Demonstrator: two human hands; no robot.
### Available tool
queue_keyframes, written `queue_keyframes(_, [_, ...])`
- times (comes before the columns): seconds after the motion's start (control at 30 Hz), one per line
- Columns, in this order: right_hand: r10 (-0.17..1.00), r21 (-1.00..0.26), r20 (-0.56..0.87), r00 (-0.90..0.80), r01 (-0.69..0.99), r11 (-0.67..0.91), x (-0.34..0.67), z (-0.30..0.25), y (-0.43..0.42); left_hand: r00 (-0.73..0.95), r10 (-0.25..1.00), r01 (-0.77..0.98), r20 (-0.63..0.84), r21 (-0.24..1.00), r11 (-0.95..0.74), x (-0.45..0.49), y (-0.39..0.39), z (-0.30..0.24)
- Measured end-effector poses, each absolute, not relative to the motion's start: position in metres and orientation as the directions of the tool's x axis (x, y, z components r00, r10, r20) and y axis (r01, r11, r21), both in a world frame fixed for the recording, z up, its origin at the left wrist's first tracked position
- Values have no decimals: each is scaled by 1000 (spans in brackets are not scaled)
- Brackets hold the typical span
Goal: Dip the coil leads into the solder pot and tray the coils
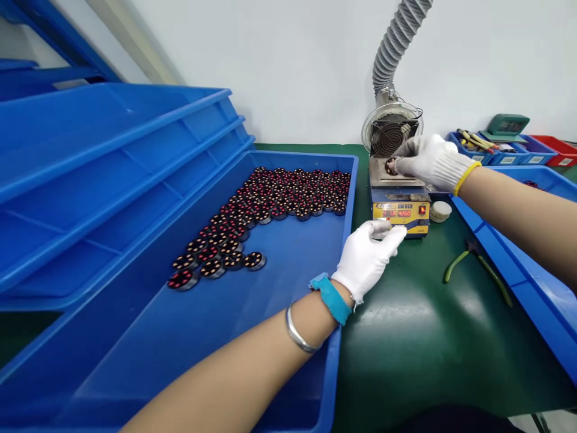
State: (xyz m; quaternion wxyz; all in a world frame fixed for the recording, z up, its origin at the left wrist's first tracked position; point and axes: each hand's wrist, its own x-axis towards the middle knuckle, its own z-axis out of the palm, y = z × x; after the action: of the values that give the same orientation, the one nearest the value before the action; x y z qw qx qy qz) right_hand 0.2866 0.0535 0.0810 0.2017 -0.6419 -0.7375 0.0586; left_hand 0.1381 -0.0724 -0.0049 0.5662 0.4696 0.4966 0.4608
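Note:
My right hand (426, 161), in a white knit glove with a yellow cuff, is closed on a small round black part (390, 167) with copper-coloured spots. It holds the part tilted over the metal top of a solder pot (401, 218), a blue and yellow unit with a lit red display. My left hand (370, 255), also gloved in white, is at the front of the pot, fingers loosely bent and apart, with nothing visible in them. Many similar round black parts (288, 195), with copper or pink spots, stand grouped in the large blue tray (288, 246) to the left.
Behind the pot is a fan (391, 135) on a grey exhaust hose (399, 42). Green-handled cutters (473, 255) and a round whitish tin (440, 211) lie on the green table. Another blue tray (518, 252) and small tool bins (505, 157) stand right; stacked blue trays (121, 162) left.

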Motion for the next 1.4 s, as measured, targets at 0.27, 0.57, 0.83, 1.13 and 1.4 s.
queue_keyframes(0.27, [946, -631, 73, -317, 719, 290, 272, 34, -5, 12, 997, -107, -78, 991, 79, 136, -67, -9])
queue_keyframes(0.57, [863, -886, -219, -455, 464, 20, 292, 51, -4, 5, 994, -175, -105, 979, 104, 135, -67, -8])
queue_keyframes(0.83, [983, -903, -116, -141, 426, -46, 298, 60, 49, 76, 987, -123, -145, 981, 153, 133, -67, -5])
queue_keyframes(1.13, [985, -552, 155, 75, 834, 23, 306, 61, 111, 113, 979, -81, -172, 980, 182, 134, -68, -3])
queue_keyframes(1.4, [982, -397, 181, 60, 918, 17, 304, 57, 113, 131, 974, -53, -183, 980, 191, 134, -69, -3])
